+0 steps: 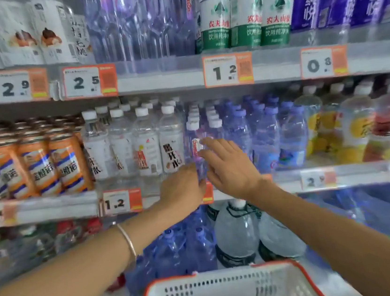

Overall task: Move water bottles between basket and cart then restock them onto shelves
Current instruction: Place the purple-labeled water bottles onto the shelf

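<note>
A clear, purple-tinted water bottle (193,135) with a white cap stands at the front of the middle shelf (286,181), in a row of like bottles. My left hand (181,186) is curled round its lower part. My right hand (228,166) lies against the bottle's right side, its straight fingers touching the label. Below, close to me, a white basket (231,291) with a red rim shows only its near wall; I cannot see what is inside it.
White-labelled bottles (147,148) stand left of the bottle, blue-capped bottles (268,136) right of it. Orange drinks (36,165) fill the far left. Large water jugs (236,236) sit on the lower shelf. The top shelf holds green-labelled bottles (244,18).
</note>
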Demonstrator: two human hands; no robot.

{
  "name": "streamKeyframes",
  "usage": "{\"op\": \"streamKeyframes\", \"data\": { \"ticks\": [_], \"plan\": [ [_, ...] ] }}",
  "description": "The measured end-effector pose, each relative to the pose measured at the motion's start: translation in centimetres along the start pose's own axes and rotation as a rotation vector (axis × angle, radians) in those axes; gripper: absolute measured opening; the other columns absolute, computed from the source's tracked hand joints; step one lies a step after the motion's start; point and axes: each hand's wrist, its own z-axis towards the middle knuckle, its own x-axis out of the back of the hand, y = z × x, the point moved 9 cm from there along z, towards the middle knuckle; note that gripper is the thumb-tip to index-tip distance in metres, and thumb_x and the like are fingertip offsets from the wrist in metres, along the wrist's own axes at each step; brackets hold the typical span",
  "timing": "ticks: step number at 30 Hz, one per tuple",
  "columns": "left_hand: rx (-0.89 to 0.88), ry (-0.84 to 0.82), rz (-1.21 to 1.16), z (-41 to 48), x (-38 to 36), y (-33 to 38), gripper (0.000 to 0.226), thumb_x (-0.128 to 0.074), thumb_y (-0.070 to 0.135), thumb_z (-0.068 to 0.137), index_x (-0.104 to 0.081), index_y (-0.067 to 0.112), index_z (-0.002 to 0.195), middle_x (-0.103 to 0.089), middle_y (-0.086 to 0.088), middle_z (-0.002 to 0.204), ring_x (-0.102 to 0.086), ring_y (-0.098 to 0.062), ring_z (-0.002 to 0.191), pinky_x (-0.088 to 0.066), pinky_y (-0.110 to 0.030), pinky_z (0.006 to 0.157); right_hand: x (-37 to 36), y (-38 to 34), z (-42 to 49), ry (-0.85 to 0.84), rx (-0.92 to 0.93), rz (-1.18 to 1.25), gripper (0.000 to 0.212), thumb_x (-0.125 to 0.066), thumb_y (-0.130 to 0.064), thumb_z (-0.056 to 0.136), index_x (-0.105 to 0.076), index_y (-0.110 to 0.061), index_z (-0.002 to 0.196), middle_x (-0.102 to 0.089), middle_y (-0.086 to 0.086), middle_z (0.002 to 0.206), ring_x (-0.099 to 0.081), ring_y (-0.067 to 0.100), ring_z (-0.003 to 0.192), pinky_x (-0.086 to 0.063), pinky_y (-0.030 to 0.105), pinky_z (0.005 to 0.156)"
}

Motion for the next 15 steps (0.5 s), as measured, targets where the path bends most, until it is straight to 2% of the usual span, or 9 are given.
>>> {"op": "streamKeyframes", "data": {
  "ticks": [3, 5, 7, 8, 10, 12, 13, 15],
  "plan": [
    [0.03, -0.157, -0.008, -3.3, -7.1, -0.2, 0.025, -0.047, 0.035, 0.096, -0.052, 0.015, 0.11, -0.063, -0.008, 0.108, -0.063, -0.032, 0.098, -0.043, -0.035, 0.067, -5.0, -1.3, -7.8, -0.178, -0.116, 0.112, 0.038, -0.048, -0.023, 0.079, -0.063, -0.004, 0.109, -0.059, 0.023, 0.121, -0.059, 0.039, 0.098, -0.05, 0.043, 0.082],
    [0.013, -0.262, 0.01, -5.8, -12.1, -0.4, 0.019, -0.045, 0.033, 0.097, -0.053, 0.016, 0.099, -0.063, -0.006, 0.098, -0.061, -0.029, 0.091, -0.042, -0.033, 0.063, -8.1, -2.3, -13.5, -0.325, -0.202, 0.162, 0.039, -0.047, -0.023, 0.079, -0.065, -0.006, 0.109, -0.059, 0.024, 0.123, -0.061, 0.041, 0.098, -0.053, 0.046, 0.08],
    [0.07, -0.394, -0.012, -8.5, -17.0, -1.6, 0.019, -0.041, 0.034, 0.1, -0.046, 0.018, 0.09, -0.052, -0.001, 0.08, -0.055, -0.024, 0.081, -0.037, -0.031, 0.058, -10.8, -3.2, -19.1, -0.463, -0.28, 0.183, 0.038, -0.05, -0.022, 0.083, -0.064, -0.009, 0.116, -0.053, 0.021, 0.136, -0.059, 0.04, 0.11, -0.053, 0.048, 0.084],
    [0.12, -0.45, -0.043, -9.8, -19.0, -2.4, 0.021, -0.041, 0.034, 0.101, -0.043, 0.016, 0.09, -0.048, -0.001, 0.077, -0.055, -0.025, 0.081, -0.035, -0.031, 0.059, -11.9, -3.6, -21.5, -0.519, -0.314, 0.192, 0.04, -0.053, -0.022, 0.085, -0.062, -0.01, 0.122, -0.047, 0.019, 0.143, -0.055, 0.038, 0.118, -0.052, 0.049, 0.089],
    [0.203, -0.551, -0.063, -12.5, -23.4, -4.4, 0.028, -0.042, 0.036, 0.1, -0.045, 0.008, 0.102, -0.055, -0.005, 0.088, -0.06, -0.03, 0.091, -0.037, -0.032, 0.065, -14.1, -4.3, -26.2, -0.641, -0.407, 0.222, 0.047, -0.055, -0.026, 0.09, -0.054, -0.015, 0.136, -0.031, 0.013, 0.156, -0.042, 0.033, 0.135, -0.042, 0.049, 0.105],
    [0.284, -0.659, -0.063, -15.1, -27.4, -6.5, 0.036, -0.043, 0.039, 0.099, -0.048, 0.006, 0.114, -0.059, -0.011, 0.104, -0.06, -0.031, 0.096, -0.04, -0.033, 0.068, -15.9, -5.0, -30.2, -0.749, -0.503, 0.26, 0.052, -0.048, -0.032, 0.096, -0.041, -0.02, 0.146, -0.013, 0.005, 0.162, -0.025, 0.026, 0.145, -0.028, 0.043, 0.116],
    [0.337, -0.726, -0.09, -17.0, -29.7, -7.5, 0.037, -0.045, 0.038, 0.099, -0.048, 0.006, 0.117, -0.06, -0.013, 0.108, -0.06, -0.03, 0.093, -0.042, -0.032, 0.068, -16.8, -5.8, -32.3, -0.794, -0.543, 0.289, 0.053, -0.046, -0.034, 0.097, -0.038, -0.022, 0.148, -0.008, 0.002, 0.163, -0.02, 0.024, 0.146, -0.024, 0.04, 0.117],
    [0.404, -0.822, -0.14, -19.7, -33.5, -8.9, 0.03, -0.047, 0.032, 0.098, -0.05, 0.011, 0.119, -0.062, -0.011, 0.104, -0.057, -0.023, 0.075, -0.041, -0.027, 0.056, -18.3, -6.7, -35.2, -0.818, -0.604, 0.339, 0.053, -0.046, -0.036, 0.097, -0.037, -0.023, 0.147, -0.005, 0.001, 0.163, -0.019, 0.023, 0.147, -0.026, 0.038, 0.116]
  ]
}}
